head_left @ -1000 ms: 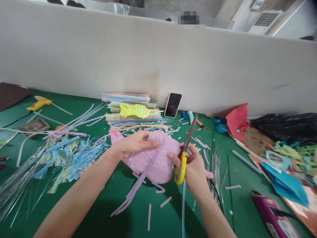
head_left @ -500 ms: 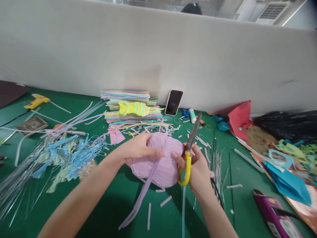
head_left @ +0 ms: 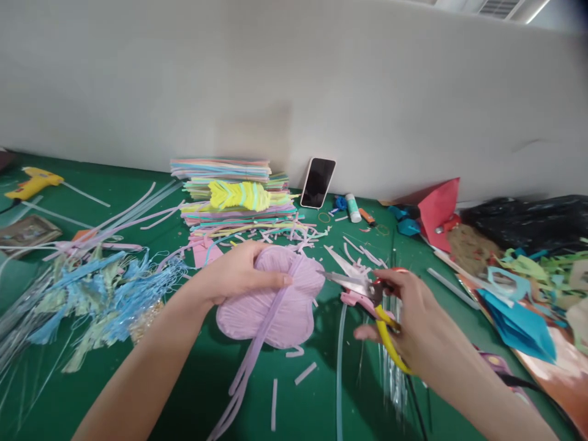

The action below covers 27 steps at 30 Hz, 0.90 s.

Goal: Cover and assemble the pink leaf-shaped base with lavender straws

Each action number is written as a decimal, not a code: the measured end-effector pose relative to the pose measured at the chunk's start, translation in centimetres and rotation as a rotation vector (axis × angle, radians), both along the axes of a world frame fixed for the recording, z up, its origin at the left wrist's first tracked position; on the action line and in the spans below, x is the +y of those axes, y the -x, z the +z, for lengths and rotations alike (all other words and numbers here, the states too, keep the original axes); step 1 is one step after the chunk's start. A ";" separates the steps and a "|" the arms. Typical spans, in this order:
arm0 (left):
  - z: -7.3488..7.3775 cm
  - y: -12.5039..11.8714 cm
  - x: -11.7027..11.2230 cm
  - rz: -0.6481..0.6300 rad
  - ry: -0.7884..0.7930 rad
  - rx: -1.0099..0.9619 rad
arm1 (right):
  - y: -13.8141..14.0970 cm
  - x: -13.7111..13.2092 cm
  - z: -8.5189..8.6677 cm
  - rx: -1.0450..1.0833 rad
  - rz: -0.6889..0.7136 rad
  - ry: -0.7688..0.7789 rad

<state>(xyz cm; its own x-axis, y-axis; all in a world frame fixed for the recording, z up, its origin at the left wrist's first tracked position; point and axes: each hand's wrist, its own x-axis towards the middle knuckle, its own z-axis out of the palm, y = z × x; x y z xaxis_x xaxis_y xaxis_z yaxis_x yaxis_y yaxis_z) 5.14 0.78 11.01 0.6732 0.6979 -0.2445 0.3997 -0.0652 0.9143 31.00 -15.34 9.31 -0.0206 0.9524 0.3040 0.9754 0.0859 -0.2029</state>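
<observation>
We saw the pale purple piece point(head_left: 298, 321) at the lower centre of the frame, its long strips point(head_left: 250, 364) trailing toward the bottom edge. Our left hand point(head_left: 243, 275) grasped it, thumb laid against the strips. Half a second earlier our right hand point(head_left: 408, 324) touched it too; now that hand had moved rightward, leaving the left as support. The right fingers gripped the scissors point(head_left: 377, 294), blades parted, one tip near the piece.

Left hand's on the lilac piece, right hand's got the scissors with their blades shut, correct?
Not quite: the head view shows the scissors with blades open. The right hand does hold them, and the left hand is on the lilac piece.
</observation>
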 end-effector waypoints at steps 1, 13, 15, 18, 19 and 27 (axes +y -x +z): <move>0.2 -0.1 0.0 -0.028 -0.028 -0.031 | 0.1 0.0 0.3 -0.058 -0.004 -0.011; 0.4 -0.5 0.3 -0.079 -0.048 0.009 | 1.8 0.4 0.7 -0.253 0.079 -0.220; 0.3 -0.7 0.3 -0.077 -0.037 -0.004 | 1.7 0.5 0.7 -0.268 0.090 -0.225; 0.0 -0.9 0.3 -0.074 -0.028 -0.032 | 1.7 0.5 0.8 -0.283 0.110 -0.217; 0.0 -0.9 0.3 -0.063 -0.037 -0.034 | 1.7 0.6 0.9 -0.284 0.115 -0.215; 0.2 -0.8 0.3 -0.048 0.033 -0.042 | 1.3 1.0 1.4 -0.333 0.157 -0.196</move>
<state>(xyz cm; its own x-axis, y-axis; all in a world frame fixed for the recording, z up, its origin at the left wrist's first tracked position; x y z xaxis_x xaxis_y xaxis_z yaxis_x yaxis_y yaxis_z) 5.97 1.10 11.19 0.7157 0.6568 -0.2376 0.3578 -0.0526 0.9323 29.68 -14.38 10.74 -0.2890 0.8547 0.4313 0.9569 0.2446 0.1564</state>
